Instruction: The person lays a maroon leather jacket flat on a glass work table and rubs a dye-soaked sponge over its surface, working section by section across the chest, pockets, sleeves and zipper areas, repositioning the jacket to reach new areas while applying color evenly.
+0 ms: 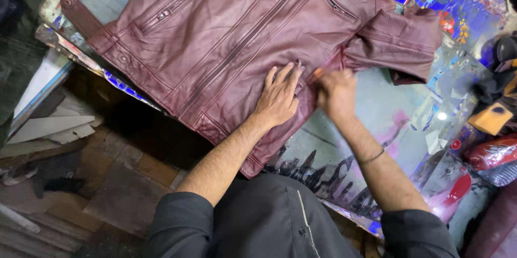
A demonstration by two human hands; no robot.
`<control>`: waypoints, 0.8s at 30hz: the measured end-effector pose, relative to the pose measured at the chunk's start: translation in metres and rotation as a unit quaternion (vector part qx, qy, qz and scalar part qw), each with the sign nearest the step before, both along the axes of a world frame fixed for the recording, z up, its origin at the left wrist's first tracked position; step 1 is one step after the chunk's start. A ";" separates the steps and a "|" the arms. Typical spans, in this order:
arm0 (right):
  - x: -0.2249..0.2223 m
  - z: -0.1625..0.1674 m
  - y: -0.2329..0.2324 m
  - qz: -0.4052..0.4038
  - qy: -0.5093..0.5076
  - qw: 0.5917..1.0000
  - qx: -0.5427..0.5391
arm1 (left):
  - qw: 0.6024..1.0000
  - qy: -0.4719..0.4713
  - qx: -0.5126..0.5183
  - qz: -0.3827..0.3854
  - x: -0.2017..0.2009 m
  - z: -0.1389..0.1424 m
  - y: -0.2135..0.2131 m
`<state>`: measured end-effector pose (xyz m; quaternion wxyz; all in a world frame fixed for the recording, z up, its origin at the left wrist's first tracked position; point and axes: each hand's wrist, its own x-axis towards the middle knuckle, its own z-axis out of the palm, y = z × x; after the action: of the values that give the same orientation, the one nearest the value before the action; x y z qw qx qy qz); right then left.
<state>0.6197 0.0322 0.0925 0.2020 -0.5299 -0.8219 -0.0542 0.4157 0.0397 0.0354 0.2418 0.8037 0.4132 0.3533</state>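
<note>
Maroon leather jacket (242, 26) lies spread flat, front side up, across the table (388, 123), its hem overhanging the near-left edge. A closed central zip (247, 37) runs its length, with a zipped pocket (168, 13) on either side. One sleeve (398, 42) is folded across to the right, cuff opening dark. Left hand (278, 98) rests palm down on the lower front panel, grip released, fingers spread and pressing the leather flat. Right hand (336, 92) sits just beside it at the jacket's side seam, blurred; its grip appears clenched about the jacket's edge or some small item, but I cannot tell which. A thin dark band (372, 157) circles the right wrist. Table surface is covered with glossy printed sheeting in blue and pink tones. Red wrapped items (493, 153) and an orange block (491, 119) lie at the far right. Pale boards (48, 127) lie on the floor to the left.
</note>
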 end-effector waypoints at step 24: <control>-0.017 -0.004 -0.021 0.022 -0.140 0.990 -0.027 | 1.000 -0.016 -0.003 -0.016 -0.004 0.003 0.000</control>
<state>0.6024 0.0116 0.0884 0.0721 -0.5043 -0.8545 -0.1015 0.4117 0.0400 0.0385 0.2563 0.8039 0.3970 0.3611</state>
